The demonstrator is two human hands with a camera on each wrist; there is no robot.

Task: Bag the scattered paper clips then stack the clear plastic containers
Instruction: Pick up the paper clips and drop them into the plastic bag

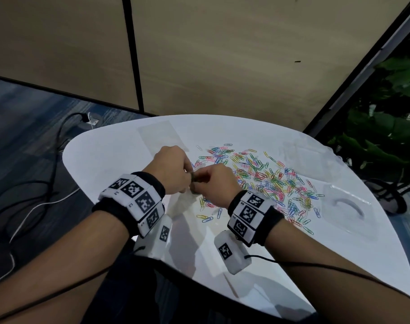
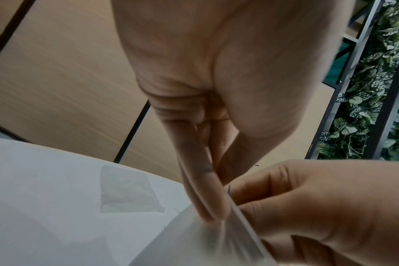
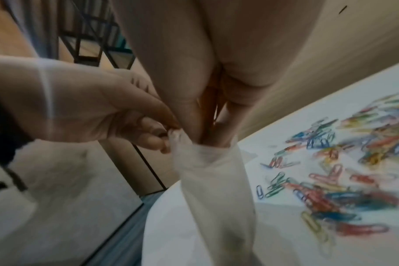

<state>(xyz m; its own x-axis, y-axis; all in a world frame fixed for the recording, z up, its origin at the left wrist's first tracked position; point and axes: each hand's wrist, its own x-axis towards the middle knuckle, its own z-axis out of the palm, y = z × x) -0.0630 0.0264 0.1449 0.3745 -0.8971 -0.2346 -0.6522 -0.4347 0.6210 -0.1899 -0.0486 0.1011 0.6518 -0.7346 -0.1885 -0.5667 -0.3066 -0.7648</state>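
Note:
Both hands meet above the white table (image 1: 105, 157), holding a small clear plastic bag (image 3: 207, 172) by its mouth. My left hand (image 1: 173, 169) pinches one side of the rim. My right hand (image 1: 214, 182) has its fingertips tucked into the bag's opening (image 3: 216, 138) and pinches the other side. The bag (image 2: 205, 241) hangs down toward the table. A heap of coloured paper clips (image 1: 267, 181) lies scattered to the right of the hands. A clear plastic container (image 1: 346, 206) sits at the table's right edge, and another clear container (image 1: 302, 157) stands behind the clips.
A second flat clear bag (image 1: 159, 134) lies at the back left of the table. Beige partition panels (image 1: 222, 54) stand behind. Cables (image 1: 35, 202) run over the blue carpet on the left. Green plants (image 1: 391, 127) fill the right side.

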